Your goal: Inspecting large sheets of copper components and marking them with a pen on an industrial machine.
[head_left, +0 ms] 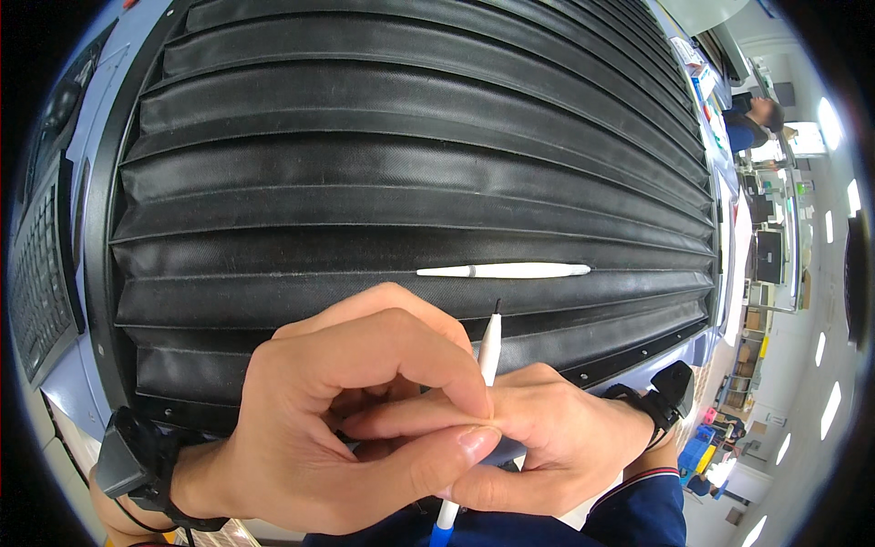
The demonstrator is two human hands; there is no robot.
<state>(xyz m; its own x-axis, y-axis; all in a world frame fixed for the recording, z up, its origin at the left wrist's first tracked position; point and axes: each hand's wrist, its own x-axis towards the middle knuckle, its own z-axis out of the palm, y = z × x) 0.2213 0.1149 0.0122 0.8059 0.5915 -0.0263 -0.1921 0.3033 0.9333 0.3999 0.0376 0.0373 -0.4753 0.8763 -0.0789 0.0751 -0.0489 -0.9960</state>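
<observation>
Both hands meet low in the middle. My right hand (556, 428) is closed around a slim white pen-like stick (490, 351) with a thin black tip pointing up. Its lower end, blue, shows beneath the fingers. My left hand (355, 410) is closed too, thumb and index fingertip pressed together against the right hand's index finger; whatever is between them, if anything, is hidden. Just beyond the hands, a second white tapered stick (510, 271) with a grey band lies along a fold of the black bellows cover (392, 201).
A black keyboard (44, 264) stands at the left edge, past the cover's frame. Dark wrist-worn devices sit on both my wrists. Along the far right are papers (738, 237), a person (758, 114) some way off, and shelves (749, 356).
</observation>
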